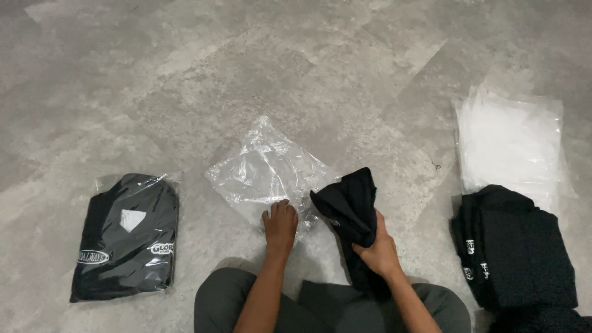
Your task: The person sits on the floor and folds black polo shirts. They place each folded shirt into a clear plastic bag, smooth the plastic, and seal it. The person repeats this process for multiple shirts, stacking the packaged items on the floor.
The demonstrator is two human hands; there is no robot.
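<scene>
Grey stone-look floor (259, 74), we sit with hands at a clear plastic bag (268, 169).
Our right hand (379, 250) clenches a folded black garment (351, 206) just beside the bag; our left hand (280, 225) rests flat on the bag's near edge, gripping nothing. Risk, as we judge it: the slick film slides or its mouth collapses, and the fold loosens. A bagged garment (126, 237) lies left; spare bags (512, 145) and a black stack (518, 246) lie right.

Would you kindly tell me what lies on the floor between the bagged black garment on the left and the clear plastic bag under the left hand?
In the head view, only bare grey floor separates the bagged garment from the clear bag.
</scene>
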